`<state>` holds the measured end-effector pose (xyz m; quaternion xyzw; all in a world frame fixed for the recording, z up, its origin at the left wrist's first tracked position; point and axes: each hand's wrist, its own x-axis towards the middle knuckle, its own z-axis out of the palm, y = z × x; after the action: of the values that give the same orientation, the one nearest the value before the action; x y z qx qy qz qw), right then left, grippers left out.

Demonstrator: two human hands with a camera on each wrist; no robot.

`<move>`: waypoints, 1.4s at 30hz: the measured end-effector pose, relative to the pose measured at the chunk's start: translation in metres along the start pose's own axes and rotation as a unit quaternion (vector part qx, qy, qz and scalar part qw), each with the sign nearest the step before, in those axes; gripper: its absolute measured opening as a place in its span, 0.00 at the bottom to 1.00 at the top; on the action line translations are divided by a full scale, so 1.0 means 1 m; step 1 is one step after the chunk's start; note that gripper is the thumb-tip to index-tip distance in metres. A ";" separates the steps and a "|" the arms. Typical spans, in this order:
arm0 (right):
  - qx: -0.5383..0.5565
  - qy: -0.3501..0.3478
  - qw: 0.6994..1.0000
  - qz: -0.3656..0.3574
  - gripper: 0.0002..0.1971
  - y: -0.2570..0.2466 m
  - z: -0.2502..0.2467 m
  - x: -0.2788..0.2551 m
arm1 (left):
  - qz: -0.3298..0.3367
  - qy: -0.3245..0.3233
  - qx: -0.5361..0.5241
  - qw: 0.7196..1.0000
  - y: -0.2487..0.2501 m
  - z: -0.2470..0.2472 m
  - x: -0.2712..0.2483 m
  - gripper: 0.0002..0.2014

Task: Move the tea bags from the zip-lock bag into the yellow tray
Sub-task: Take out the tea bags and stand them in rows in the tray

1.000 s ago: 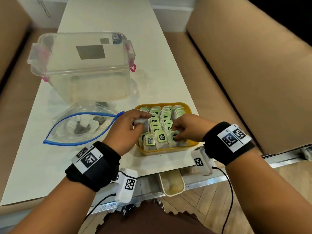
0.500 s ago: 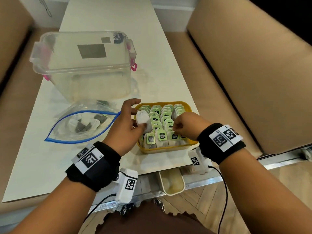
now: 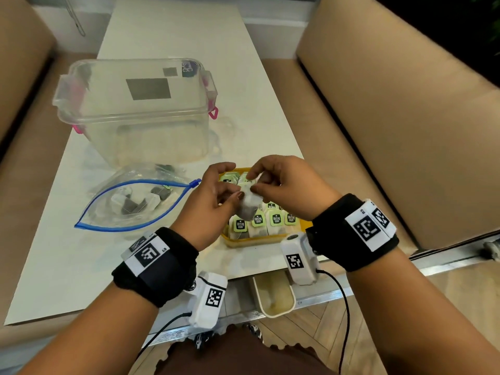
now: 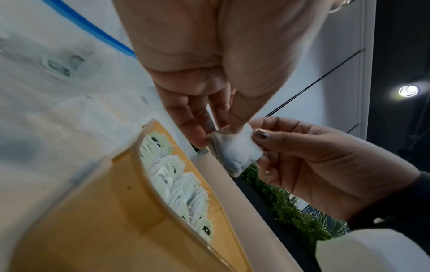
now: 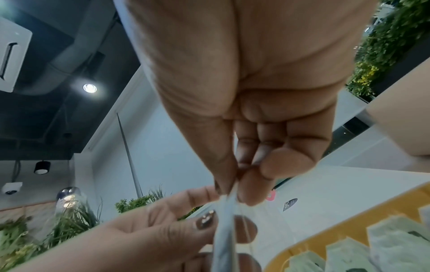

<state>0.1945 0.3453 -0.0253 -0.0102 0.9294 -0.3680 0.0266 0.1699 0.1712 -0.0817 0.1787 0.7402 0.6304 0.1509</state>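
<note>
Both hands hold one white tea bag (image 3: 250, 205) (image 4: 235, 152) (image 5: 224, 230) in the air above the yellow tray (image 3: 254, 241) (image 4: 97, 211) (image 5: 309, 237). My left hand (image 3: 216, 201) (image 4: 209, 103) pinches its left side. My right hand (image 3: 281, 185) (image 5: 237, 182) pinches its upper right corner. The tray sits near the table's front edge, packed with rows of green-tagged tea bags (image 3: 276, 220). To its left lies the open zip-lock bag (image 3: 130, 204) with a blue seal and several tea bags inside.
A clear plastic box (image 3: 135, 109) with pink clips stands behind the zip-lock bag. Tan padded benches (image 3: 392, 117) flank the white table (image 3: 189, 50). A small cream container (image 3: 273, 296) hangs under the table's front edge.
My left hand lifted the tea bag up over the tray. My right hand left the tea bags in the tray, rose and took hold of the same bag.
</note>
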 end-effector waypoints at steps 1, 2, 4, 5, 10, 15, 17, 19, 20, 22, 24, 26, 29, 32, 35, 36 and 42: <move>0.022 0.008 1.000 0.005 0.08 0.001 0.000 -0.001 | -0.001 0.004 0.000 1.000 0.000 0.000 -0.001 0.21; 0.040 0.017 0.999 0.009 0.09 0.002 0.000 -0.002 | 0.002 0.005 0.007 1.000 0.000 0.001 -0.002 0.20; 0.064 0.038 0.997 0.020 0.08 0.003 0.000 -0.003 | 0.017 0.002 0.048 0.999 0.000 0.004 -0.005 0.22; 0.076 0.047 0.996 0.027 0.07 0.004 0.000 -0.003 | 0.029 0.003 0.081 0.996 0.001 0.006 -0.007 0.22; 0.167 0.059 0.982 0.065 0.03 0.004 0.004 -0.003 | 0.087 0.040 0.177 0.980 0.001 0.016 -0.005 0.14; 0.151 0.027 0.987 0.052 0.08 0.009 -0.005 -0.007 | 0.032 0.065 0.120 0.990 -0.006 0.014 0.001 0.04; 0.055 0.009 0.998 0.036 0.12 0.012 -0.008 -0.007 | 0.012 0.050 0.100 0.994 -0.007 0.012 0.001 0.05; -0.002 0.003 1.000 0.014 0.10 0.013 -0.009 -0.006 | 0.005 0.027 0.092 0.995 -0.005 0.014 0.001 0.06; -0.011 -0.002 1.000 0.002 0.08 0.013 -0.010 -0.005 | 0.003 0.018 0.091 0.996 -0.004 0.014 0.001 0.06; -0.024 -0.021 0.999 -0.013 0.05 0.014 -0.013 -0.003 | 0.006 0.016 0.100 0.995 -0.003 0.014 0.002 0.07; -0.064 -0.039 0.997 -0.003 0.05 0.020 -0.020 -0.001 | 0.012 0.040 0.131 0.990 -0.007 0.011 0.003 0.07; -0.130 -0.076 0.989 0.016 0.04 0.030 -0.028 0.000 | 0.019 0.070 0.185 0.980 -0.012 0.004 0.004 0.09; -0.252 -0.164 0.953 0.035 0.03 0.043 -0.032 -0.002 | 0.013 0.083 0.270 0.959 -0.019 -0.005 0.002 0.13; -0.293 -0.223 0.928 0.057 0.07 0.054 -0.023 -0.005 | -0.033 0.073 0.295 0.952 -0.025 -0.005 0.000 0.20; -0.317 -0.234 0.915 0.085 0.10 0.061 -0.013 -0.006 | -0.062 0.063 0.291 0.953 -0.030 -0.003 0.000 0.23; -0.330 -0.228 0.912 0.087 0.11 0.063 -0.011 -0.005 | -0.067 0.062 0.286 0.954 -0.031 -0.003 0.000 0.23; -0.350 -0.171 0.917 0.080 0.12 0.071 -0.009 0.003 | -0.074 0.064 0.265 0.959 -0.033 -0.004 0.001 0.23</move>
<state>0.1911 0.4029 -0.0676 -0.0072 0.9778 -0.0082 0.2090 0.1647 0.1637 -0.1136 0.1168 0.8997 0.4093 0.0968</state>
